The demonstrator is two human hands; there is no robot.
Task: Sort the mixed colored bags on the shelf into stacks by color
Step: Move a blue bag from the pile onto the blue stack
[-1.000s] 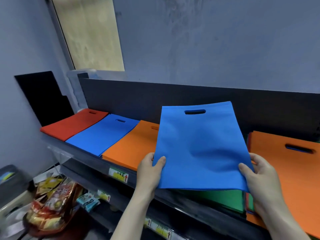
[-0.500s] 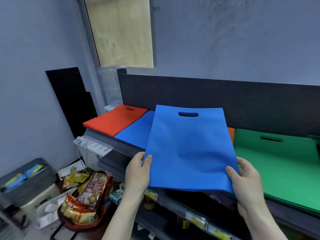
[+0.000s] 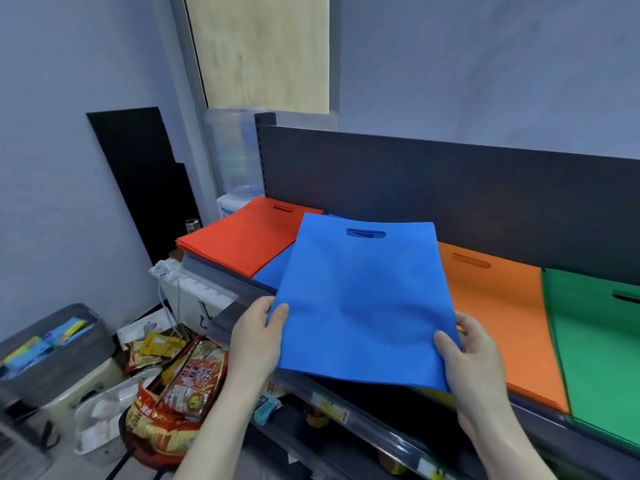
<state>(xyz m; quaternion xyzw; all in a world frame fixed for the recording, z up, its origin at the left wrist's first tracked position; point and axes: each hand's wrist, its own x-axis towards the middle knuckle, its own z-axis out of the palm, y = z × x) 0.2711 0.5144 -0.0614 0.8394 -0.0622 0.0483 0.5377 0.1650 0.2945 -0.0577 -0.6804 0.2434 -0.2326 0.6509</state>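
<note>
I hold a flat blue bag [image 3: 363, 299] with a cut-out handle above the shelf. My left hand [image 3: 258, 336] pinches its lower left corner and my right hand [image 3: 467, 355] grips its lower right corner. Under it lies the blue stack [image 3: 273, 271], mostly hidden. The red stack [image 3: 242, 240] sits at the shelf's left end. To the right of the held bag lie the orange stack [image 3: 495, 317] and the green stack [image 3: 602, 351].
The dark shelf [image 3: 221, 277] has a tall back panel [image 3: 450, 188]. A lower shelf rail [image 3: 346, 414] carries price labels. Snack packets [image 3: 180, 386], a grey bin [image 3: 52, 355] and a water dispenser [image 3: 235, 157] stand at the left.
The view and both hands have swung left along the shelf with the blue bag. It now hovers over the blue stack, beside the red one.
</note>
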